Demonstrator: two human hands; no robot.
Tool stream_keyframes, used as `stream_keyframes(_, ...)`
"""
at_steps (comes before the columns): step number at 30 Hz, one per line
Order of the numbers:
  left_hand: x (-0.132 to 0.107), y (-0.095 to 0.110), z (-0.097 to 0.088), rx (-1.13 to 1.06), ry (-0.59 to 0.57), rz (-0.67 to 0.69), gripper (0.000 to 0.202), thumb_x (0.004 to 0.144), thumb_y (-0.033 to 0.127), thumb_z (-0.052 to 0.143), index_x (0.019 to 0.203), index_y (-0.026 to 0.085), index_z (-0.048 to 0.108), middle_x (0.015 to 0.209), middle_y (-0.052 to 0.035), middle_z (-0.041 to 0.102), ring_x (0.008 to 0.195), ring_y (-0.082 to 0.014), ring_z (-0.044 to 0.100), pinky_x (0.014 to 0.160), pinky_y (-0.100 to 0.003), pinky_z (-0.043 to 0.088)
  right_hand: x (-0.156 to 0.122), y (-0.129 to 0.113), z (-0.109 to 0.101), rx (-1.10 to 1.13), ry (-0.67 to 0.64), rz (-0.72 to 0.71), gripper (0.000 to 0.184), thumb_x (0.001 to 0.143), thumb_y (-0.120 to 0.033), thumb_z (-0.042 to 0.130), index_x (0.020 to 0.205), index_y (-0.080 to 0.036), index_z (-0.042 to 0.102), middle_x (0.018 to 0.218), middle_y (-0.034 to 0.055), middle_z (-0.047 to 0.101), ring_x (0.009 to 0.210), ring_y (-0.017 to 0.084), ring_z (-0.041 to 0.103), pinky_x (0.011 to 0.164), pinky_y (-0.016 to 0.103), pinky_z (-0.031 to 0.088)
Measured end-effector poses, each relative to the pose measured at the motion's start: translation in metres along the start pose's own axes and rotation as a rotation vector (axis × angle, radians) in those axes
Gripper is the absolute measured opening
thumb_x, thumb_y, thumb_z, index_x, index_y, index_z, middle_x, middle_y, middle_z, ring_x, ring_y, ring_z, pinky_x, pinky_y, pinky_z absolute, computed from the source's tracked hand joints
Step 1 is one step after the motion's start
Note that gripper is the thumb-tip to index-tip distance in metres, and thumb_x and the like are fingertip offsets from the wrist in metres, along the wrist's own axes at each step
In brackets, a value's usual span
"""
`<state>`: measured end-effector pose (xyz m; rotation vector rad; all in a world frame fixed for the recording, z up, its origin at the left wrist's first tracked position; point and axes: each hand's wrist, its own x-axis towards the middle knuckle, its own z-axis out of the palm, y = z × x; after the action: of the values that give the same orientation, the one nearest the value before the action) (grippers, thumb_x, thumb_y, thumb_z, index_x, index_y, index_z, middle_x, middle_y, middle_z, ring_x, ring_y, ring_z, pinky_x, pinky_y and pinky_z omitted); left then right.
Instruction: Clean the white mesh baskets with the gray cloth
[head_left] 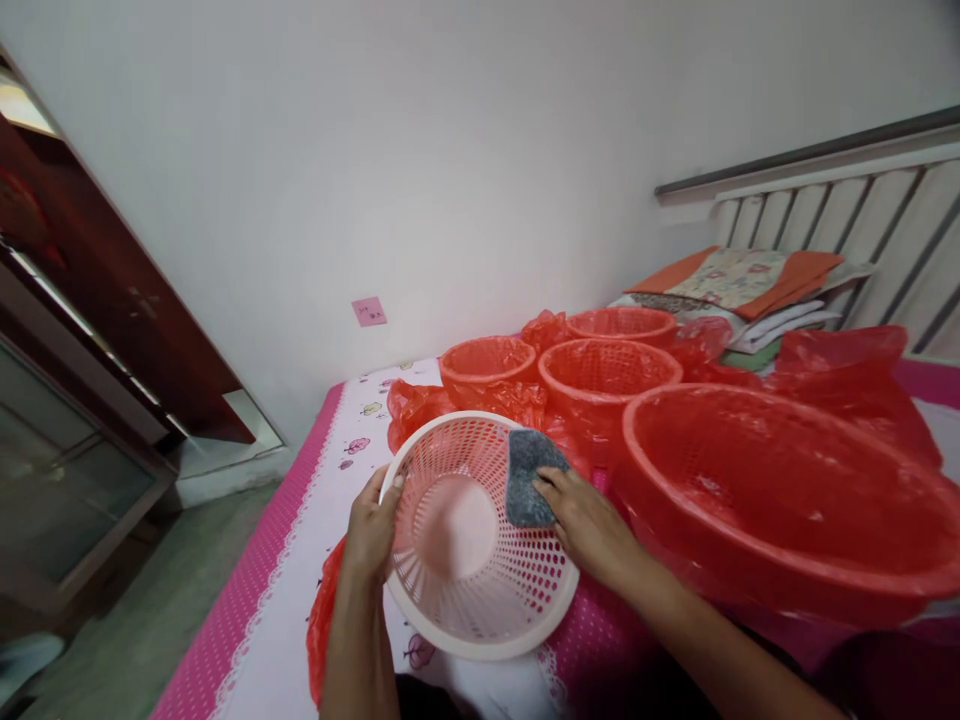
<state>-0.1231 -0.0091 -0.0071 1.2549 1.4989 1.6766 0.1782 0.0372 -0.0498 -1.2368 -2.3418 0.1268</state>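
A round pale pink plastic basket (455, 527) with a perforated wall is tilted so that its inside faces me. My left hand (373, 527) grips its left rim, thumb over the edge. In my right hand (585, 515) is a grey fluffy cloth (529, 480), pressed against the inner right wall near the rim. Part of the cloth lies hidden under my fingers. Just behind the pink basket stand red plastic-covered baskets, among them a small one (487, 360) and a middle one (609, 372).
A large red basket (780, 490) wrapped in plastic stands at the right. Another red basket (621, 323) is by the wall. Folded cloths (742, 280) are stacked near the radiator (840, 220). The patterned bedspread (315, 560) drops off at the left toward the floor.
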Motion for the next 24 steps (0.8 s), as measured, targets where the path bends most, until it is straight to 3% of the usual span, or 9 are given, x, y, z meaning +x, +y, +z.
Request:
stream_keyframes(4,-0.001,0.001,0.004,-0.027,0.001,-0.018,0.052,0.080,0.058,0.082,0.118,0.023,0.081,0.134,-0.0141,0.079,0.137,-0.0372,0.065,0.119,-0.053,0.045,-0.011,-0.006,0.008,-0.005,-0.073,0.029,0.045,0.085,0.000,0.058,0.121,-0.016,0.079,0.136,0.0172,0.074,0.121,0.035,0.069,0.106,0.049,0.055)
stream_keyframes(8,-0.002,0.002,0.008,-0.075,0.018,-0.023,0.058,0.077,0.059,0.084,0.120,0.020,0.079,0.133,-0.0146,0.079,0.136,-0.0362,0.066,0.119,-0.051,0.045,-0.019,-0.021,0.001,-0.057,-0.208,0.055,0.036,0.089,0.001,0.054,0.107,-0.016,0.080,0.118,0.0151,0.079,0.111,0.034,0.073,0.093,0.041,0.056)
stream_keyframes(15,-0.004,0.000,0.010,-0.062,0.035,-0.044,0.059,0.076,0.060,0.085,0.119,0.019,0.079,0.129,-0.0135,0.080,0.130,-0.0353,0.067,0.118,-0.050,0.044,-0.041,-0.054,0.011,-0.005,-0.365,0.094,0.041,0.086,0.002,0.055,0.115,-0.017,0.078,0.115,0.0135,0.081,0.102,0.029,0.079,0.080,0.032,0.053)
stream_keyframes(19,-0.007,0.002,0.014,-0.041,0.046,-0.021,0.056,0.078,0.059,0.083,0.118,0.021,0.080,0.128,-0.0124,0.080,0.131,-0.0346,0.068,0.118,-0.049,0.044,-0.053,-0.074,0.018,0.081,-0.342,0.046,0.039,0.085,-0.002,0.056,0.114,-0.017,0.078,0.110,0.0121,0.082,0.091,0.026,0.079,0.076,0.031,0.053)
stream_keyframes(24,-0.008,0.003,0.018,-0.063,0.050,-0.014,0.056,0.078,0.058,0.082,0.120,0.021,0.080,0.128,-0.0120,0.080,0.129,-0.0338,0.069,0.118,-0.049,0.045,-0.066,-0.081,0.021,0.255,-0.235,-0.007,0.042,0.090,-0.005,0.050,0.120,-0.018,0.077,0.107,0.0118,0.083,0.092,0.027,0.077,0.083,0.033,0.056)
